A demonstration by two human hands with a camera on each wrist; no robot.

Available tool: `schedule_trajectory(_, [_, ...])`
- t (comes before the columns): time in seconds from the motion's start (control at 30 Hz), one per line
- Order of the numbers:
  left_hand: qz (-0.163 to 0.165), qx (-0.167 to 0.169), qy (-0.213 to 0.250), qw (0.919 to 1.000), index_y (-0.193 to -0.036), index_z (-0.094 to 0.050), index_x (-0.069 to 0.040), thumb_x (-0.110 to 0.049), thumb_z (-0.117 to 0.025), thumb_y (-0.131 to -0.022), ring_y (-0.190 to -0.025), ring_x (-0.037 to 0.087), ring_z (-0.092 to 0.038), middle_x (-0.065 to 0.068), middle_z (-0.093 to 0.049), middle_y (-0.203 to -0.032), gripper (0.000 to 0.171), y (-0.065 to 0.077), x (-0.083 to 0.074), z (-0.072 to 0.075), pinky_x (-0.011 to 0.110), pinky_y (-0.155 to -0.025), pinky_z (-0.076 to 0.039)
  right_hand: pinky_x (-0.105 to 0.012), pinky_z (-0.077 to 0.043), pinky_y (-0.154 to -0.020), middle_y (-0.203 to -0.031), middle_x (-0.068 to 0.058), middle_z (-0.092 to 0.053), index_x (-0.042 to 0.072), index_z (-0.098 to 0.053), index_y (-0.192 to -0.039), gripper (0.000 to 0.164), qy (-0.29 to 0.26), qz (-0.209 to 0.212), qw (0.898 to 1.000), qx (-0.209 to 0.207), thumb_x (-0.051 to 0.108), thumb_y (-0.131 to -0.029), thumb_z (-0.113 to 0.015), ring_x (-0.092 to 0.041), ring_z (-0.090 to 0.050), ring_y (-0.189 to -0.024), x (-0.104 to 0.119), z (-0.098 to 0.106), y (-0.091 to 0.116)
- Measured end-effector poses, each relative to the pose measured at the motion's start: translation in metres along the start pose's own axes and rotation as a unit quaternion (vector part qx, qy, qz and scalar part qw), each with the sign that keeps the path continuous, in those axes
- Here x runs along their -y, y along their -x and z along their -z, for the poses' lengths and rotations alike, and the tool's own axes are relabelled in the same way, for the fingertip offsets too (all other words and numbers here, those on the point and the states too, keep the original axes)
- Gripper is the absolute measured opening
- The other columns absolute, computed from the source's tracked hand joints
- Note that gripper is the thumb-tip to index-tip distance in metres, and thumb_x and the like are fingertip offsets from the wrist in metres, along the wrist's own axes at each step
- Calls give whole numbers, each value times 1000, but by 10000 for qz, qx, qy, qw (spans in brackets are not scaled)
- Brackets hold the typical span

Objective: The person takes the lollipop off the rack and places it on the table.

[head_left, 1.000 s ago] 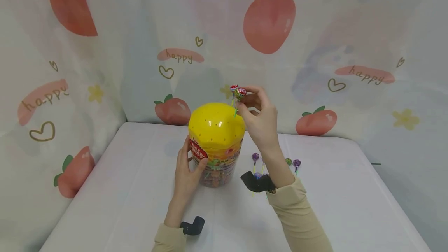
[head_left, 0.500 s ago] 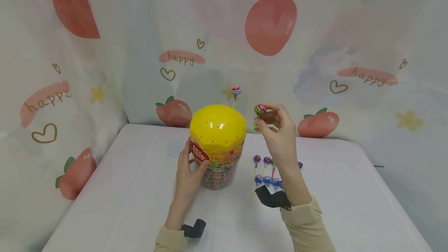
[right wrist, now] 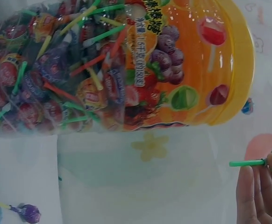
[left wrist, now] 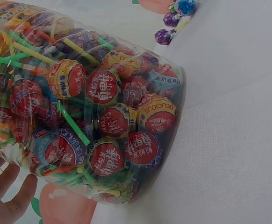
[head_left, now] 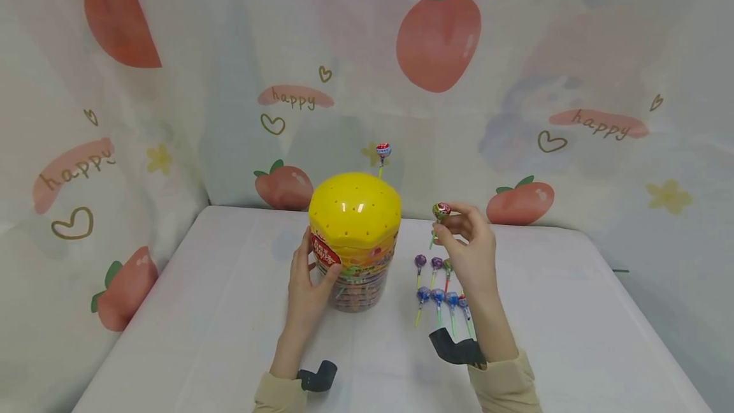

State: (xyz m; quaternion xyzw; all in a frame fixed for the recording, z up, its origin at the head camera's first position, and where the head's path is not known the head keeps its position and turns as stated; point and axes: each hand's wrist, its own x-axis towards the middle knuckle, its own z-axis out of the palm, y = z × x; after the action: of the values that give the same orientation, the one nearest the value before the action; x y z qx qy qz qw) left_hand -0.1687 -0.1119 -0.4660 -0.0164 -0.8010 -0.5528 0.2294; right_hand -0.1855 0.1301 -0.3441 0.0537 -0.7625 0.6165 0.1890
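A clear plastic jar (head_left: 360, 273) with a domed yellow lid (head_left: 355, 206) stands upright, packed with lollipops that show closely in the left wrist view. My left hand (head_left: 308, 292) grips its left side, thumb across the front by the red label. Right of the jar, my right hand (head_left: 474, 253) pinches a lollipop (head_left: 441, 211) with a green and red wrapper above the table, its green stick (right wrist: 243, 163) pointing downward. Another lollipop (head_left: 383, 150), with a red and light blue wrapper and yellow stick, stands up at the back right of the lid.
Beneath the right hand, several lollipops lie on the white table (head_left: 218, 311) in two rows, purple and green ones behind, blue ones (head_left: 438, 296) in front. The right forearm covers part of them. A printed cloth backdrop (head_left: 355, 50) rises behind the table.
My right hand has drawn the green and red lollipop away from the lid, rightward and down toward the rows. The left hand stays on the jar; the other lollipop remains standing at the lid.
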Motion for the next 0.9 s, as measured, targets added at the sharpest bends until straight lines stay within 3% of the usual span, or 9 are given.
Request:
schedule_trajectory(0.43, [49, 37, 70, 10000, -152, -15, -39, -32, -69, -87, -134, 22, -38, 3, -40, -147, 85, 1, -1, 1, 50, -105, -43, -18, -56, -64, -78, 17, -61, 5, -58, -121, 35, 272, -700, 9970, -195, -3, -87, -64, 0, -60, -71, -47, 18, 21])
schedule_trajectory(0.67, [35, 26, 54, 10000, -152, -15, -40, -33, -69, -87, -134, 21, -38, 2, -39, -148, 84, 1, -1, 1, 49, -105, -43, -21, -58, -65, -82, 6, -63, 4, -58, -121, 35, 483, -1009, 9935, -211, -2, -87, -64, -4, -62, -71, -66, 26, 29])
schedule_trajectory(0.9, [6, 19, 27, 10000, -152, -15, -39, -33, -69, -88, -134, 22, -38, 3, -40, -148, 84, 1, 0, 0, 50, -104, -43, -18, -57, -65, -78, 17, -59, 4, -57, -122, 36, 563, -1392, 9885, -204, -3, -88, -63, -2, -61, -72, -78, 32, 36])
